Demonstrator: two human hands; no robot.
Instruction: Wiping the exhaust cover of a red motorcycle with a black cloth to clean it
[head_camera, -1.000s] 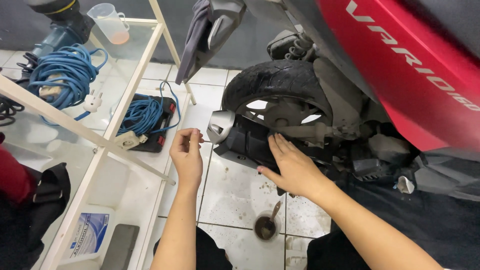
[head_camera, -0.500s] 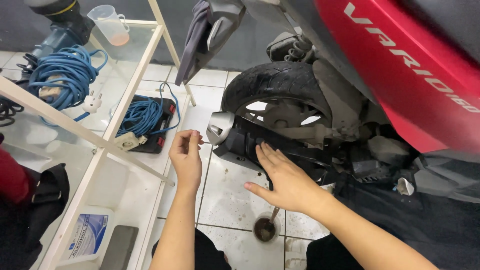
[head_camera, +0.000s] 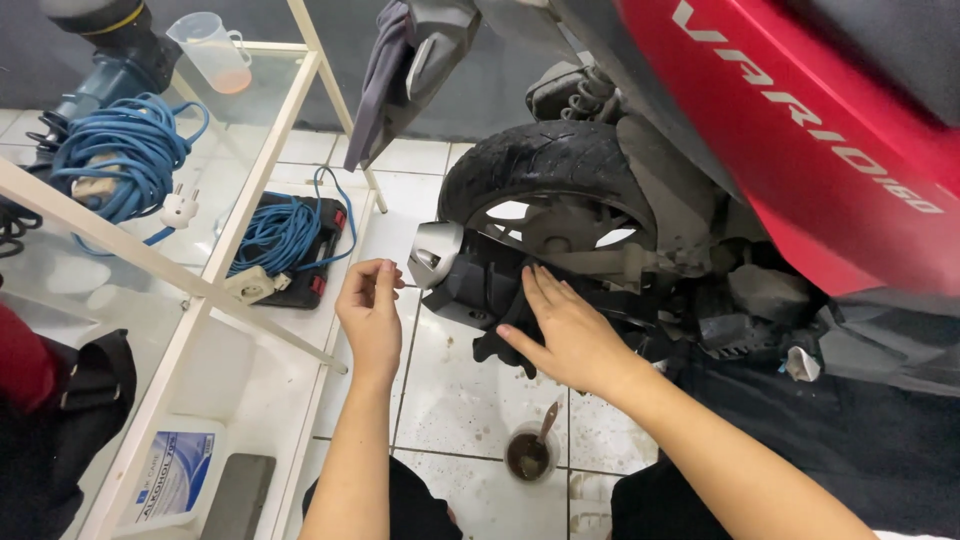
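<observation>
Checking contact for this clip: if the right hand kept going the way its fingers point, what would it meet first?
The right hand points up-left at the black exhaust cover; its fingertips seem already on or just short of it, though depth is unclear. The rear tyre lies beyond.

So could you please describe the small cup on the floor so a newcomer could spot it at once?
Start at the scooter's rear wheel and drop to the white floor tiles below the right hand. The small cup stands there alone, filled with dark liquid, a stick leaning in it.
</observation>
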